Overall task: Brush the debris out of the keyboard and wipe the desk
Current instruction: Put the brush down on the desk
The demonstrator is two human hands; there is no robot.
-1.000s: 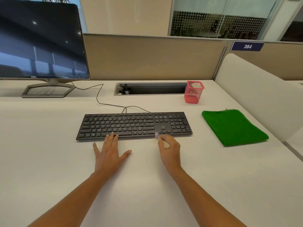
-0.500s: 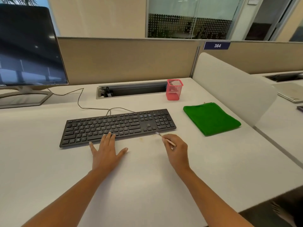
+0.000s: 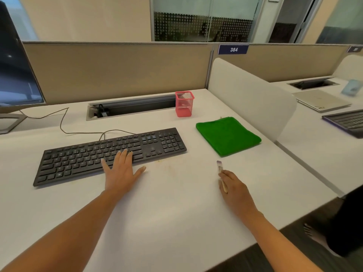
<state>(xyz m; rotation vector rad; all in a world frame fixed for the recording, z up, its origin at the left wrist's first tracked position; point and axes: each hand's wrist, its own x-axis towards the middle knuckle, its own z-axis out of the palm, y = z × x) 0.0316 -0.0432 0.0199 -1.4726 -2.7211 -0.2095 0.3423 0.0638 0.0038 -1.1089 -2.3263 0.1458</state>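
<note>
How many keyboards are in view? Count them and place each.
2. The black keyboard lies under the fingers of the left hand; the second keyboard sits on the neighbouring desk, partly out of frame.

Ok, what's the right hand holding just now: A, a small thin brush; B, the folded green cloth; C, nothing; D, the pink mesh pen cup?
A: the right hand grips a small thin brush over the white desk, short of the folded green cloth, which it does not touch.

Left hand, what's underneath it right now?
The left hand lies flat, fingers on the front key rows of the keyboard, palm on the white desk. The keys beneath the fingers are covered, so debris there can't be seen.
</note>
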